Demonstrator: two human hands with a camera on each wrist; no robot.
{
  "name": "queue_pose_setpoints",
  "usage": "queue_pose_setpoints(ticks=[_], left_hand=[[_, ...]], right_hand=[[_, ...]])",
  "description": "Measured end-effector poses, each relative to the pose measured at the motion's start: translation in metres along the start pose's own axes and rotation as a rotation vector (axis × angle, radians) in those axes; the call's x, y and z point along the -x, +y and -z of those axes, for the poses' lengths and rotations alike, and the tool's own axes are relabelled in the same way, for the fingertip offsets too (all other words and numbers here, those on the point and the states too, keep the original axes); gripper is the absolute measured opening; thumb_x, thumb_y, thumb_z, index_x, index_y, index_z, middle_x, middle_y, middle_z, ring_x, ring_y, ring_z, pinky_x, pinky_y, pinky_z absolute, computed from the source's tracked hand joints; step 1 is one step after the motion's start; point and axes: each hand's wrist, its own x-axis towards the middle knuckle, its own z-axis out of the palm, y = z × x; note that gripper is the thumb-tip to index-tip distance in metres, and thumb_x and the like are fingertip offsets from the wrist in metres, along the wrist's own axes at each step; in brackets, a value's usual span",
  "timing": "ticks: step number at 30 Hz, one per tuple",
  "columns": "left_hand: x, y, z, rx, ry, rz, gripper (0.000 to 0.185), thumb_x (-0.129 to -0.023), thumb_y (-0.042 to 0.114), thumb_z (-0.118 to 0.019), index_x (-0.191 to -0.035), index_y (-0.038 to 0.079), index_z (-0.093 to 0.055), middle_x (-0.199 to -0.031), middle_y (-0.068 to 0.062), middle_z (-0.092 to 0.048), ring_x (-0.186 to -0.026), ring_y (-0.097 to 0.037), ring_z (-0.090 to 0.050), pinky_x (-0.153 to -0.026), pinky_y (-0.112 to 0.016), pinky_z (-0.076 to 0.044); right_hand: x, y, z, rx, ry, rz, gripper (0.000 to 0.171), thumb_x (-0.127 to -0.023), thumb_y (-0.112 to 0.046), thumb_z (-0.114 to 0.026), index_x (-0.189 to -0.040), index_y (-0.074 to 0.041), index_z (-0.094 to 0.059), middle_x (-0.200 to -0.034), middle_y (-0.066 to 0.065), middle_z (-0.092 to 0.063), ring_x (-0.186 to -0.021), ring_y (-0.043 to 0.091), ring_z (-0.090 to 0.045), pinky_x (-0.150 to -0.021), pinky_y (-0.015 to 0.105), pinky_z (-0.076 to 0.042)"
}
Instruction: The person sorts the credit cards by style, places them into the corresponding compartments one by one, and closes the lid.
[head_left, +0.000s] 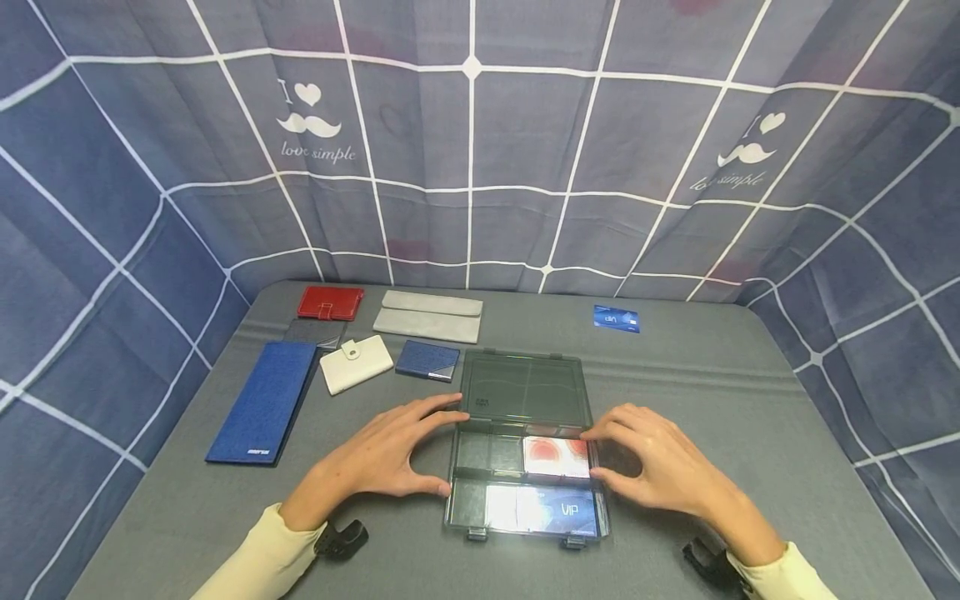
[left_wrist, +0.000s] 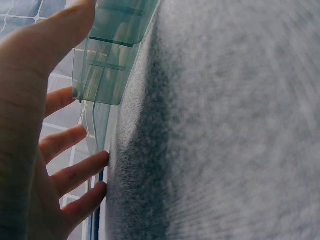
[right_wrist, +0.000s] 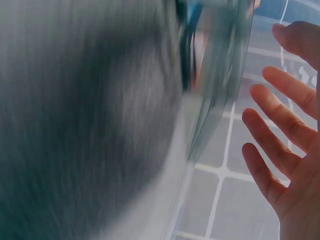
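Observation:
A translucent dark-green plastic compartment box [head_left: 467, 500] lies with its lid [head_left: 525, 387] folded back on the grey table. In its compartments are a red-and-white card [head_left: 555, 457] and a blue VIP card [head_left: 570, 510], with a whitish one beside it. My left hand [head_left: 386, 450] is spread at the box's left side, thumb at the front part and fingertips by the hinge. On the opposite side, my right hand [head_left: 660, 462] has its fingertips at the right edge. Both wrist views show the fingers of the left hand [left_wrist: 65, 165] and right hand [right_wrist: 290, 120] extended, gripping nothing.
Behind and left lie a blue folder [head_left: 266, 404], a white snap wallet [head_left: 356, 364], a blue card case [head_left: 427, 360], a red wallet [head_left: 330, 302], a dark clear holder [head_left: 315, 333] and a grey pouch [head_left: 427, 317]. Another blue VIP card [head_left: 617, 318] is back right. A checked curtain [head_left: 420, 125] surrounds the table.

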Motion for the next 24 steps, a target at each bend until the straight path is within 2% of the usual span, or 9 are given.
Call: queue_pose_setpoints(ticks=[7,14,18,24], left_hand=[[0.000,-0.001,0.000,0.009,0.000,0.000,0.096,-0.081,0.074,-0.081,-0.161,0.033,-0.050,-0.173,0.004,-0.037,-0.149,-0.027,-0.049,-0.109,-0.058,-0.049],[0.001,-0.002,0.000,0.001,-0.005,0.001,0.095,-0.082,0.076,-0.079,-0.162,0.035,-0.049,-0.173,0.006,-0.036,-0.148,-0.026,-0.050,-0.109,-0.057,-0.050],[0.001,-0.001,0.000,0.005,-0.011,0.006,0.095,-0.082,0.076,-0.079,-0.162,0.034,-0.049,-0.173,0.006,-0.035,-0.148,-0.026,-0.050,-0.108,-0.057,-0.050],[0.001,-0.001,-0.001,-0.001,-0.006,0.005,0.095,-0.082,0.075,-0.080,-0.161,0.034,-0.049,-0.173,0.007,-0.035,-0.147,-0.026,-0.050,-0.108,-0.057,-0.050]], right_hand=[[-0.008,0.060,0.008,0.056,-0.059,-0.153,0.047,-0.085,-0.032,-0.090,-0.127,-0.018,-0.075,-0.123,-0.004,-0.071,-0.115,0.023,-0.069,-0.096,0.050,-0.056],[-0.017,0.116,0.016,0.041,-0.103,-0.304,0.048,-0.090,-0.027,-0.088,-0.134,-0.014,-0.072,-0.134,0.010,-0.069,-0.126,0.039,-0.065,-0.099,0.065,-0.052],[-0.026,0.141,0.017,0.060,-0.134,-0.337,0.049,-0.091,-0.026,-0.087,-0.135,-0.009,-0.071,-0.133,0.017,-0.067,-0.126,0.044,-0.063,-0.101,0.068,-0.050],[-0.042,0.171,0.016,0.055,-0.198,-0.387,0.050,-0.093,-0.025,-0.085,-0.136,-0.003,-0.069,-0.130,0.021,-0.067,-0.126,0.046,-0.061,-0.105,0.067,-0.047]])
